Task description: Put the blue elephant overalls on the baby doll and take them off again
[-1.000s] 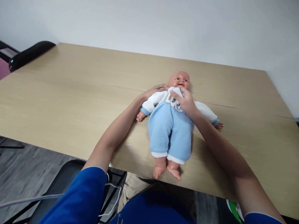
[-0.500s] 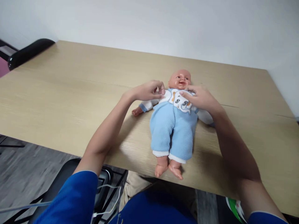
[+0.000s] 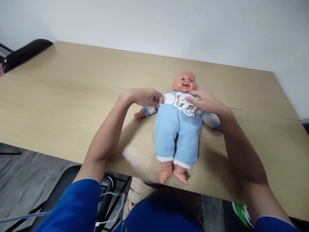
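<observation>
A baby doll (image 3: 184, 82) lies face up on the table, head away from me and bare feet toward me. It wears a white and light-blue fleece outfit (image 3: 166, 129) with an elephant patch (image 3: 185, 104) on the chest. My left hand (image 3: 146, 97) is beside the doll's chest, thumb and fingertips pinching the blue cloth at its upper edge. Over the chest, my right hand (image 3: 205, 101) has its thumb on the elephant patch and its fingers near the collar, gripping the outfit there. The fingers partly hide the patch and the white sleeve.
The wooden table (image 3: 84, 87) reaches back to a white wall (image 3: 154, 29). A black chair back (image 3: 27, 54) stands at the far left edge. Below the near edge are a black chair seat (image 3: 60, 193), a white cable (image 3: 113, 193) and a green-and-white item (image 3: 241, 214).
My left hand has moved left and slightly down, from the white chest to the blue cloth's upper edge. The right hand stays on the chest. The view has shifted slightly.
</observation>
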A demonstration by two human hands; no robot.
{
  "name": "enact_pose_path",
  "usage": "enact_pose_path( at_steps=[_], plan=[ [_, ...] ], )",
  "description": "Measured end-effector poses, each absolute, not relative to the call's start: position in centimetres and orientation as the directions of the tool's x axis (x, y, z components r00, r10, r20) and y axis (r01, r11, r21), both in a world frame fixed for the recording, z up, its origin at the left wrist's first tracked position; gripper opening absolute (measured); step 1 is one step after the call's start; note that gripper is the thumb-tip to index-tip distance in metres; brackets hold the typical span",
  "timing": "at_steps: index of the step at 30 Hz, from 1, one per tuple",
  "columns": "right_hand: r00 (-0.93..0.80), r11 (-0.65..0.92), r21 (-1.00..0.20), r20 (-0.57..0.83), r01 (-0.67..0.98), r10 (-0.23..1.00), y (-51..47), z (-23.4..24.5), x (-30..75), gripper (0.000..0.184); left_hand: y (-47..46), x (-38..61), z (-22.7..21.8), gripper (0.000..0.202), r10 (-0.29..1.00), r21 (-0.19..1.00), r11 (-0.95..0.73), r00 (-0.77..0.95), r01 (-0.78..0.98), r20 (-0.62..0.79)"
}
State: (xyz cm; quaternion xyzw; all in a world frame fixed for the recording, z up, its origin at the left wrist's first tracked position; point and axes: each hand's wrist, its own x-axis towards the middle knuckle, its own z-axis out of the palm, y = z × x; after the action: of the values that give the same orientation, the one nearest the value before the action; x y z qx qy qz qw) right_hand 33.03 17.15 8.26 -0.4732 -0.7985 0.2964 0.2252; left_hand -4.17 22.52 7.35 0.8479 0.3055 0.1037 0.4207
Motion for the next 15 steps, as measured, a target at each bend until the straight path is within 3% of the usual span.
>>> enact_pose_path(
  at_steps=[4,7,10,15],
  plan=[
    [-0.465,0.372,-0.661,0.038,0.651,0.884,16.5,8.1,33.6,0.062,22.3,-3.9,7.5,0.011,0.645,0.583,-0.593,0.761,0.556,-0.070],
    [-0.374,0.362,-0.638,0.123,0.680,0.919,14.8,7.5,34.6,0.056,20.6,-2.6,8.7,0.013,0.681,0.399,-0.640,0.725,0.657,-0.102],
    [-0.301,0.370,-0.604,0.216,0.706,0.929,12.0,6.6,37.4,0.060,18.3,-0.5,10.1,0.026,0.738,0.243,-0.659,0.674,0.711,0.027],
    [-0.258,0.336,-0.540,0.217,0.771,0.941,7.0,3.9,44.3,0.073,16.1,5.4,9.9,0.033,0.660,0.294,-0.751,0.655,0.591,0.368]
  ],
)
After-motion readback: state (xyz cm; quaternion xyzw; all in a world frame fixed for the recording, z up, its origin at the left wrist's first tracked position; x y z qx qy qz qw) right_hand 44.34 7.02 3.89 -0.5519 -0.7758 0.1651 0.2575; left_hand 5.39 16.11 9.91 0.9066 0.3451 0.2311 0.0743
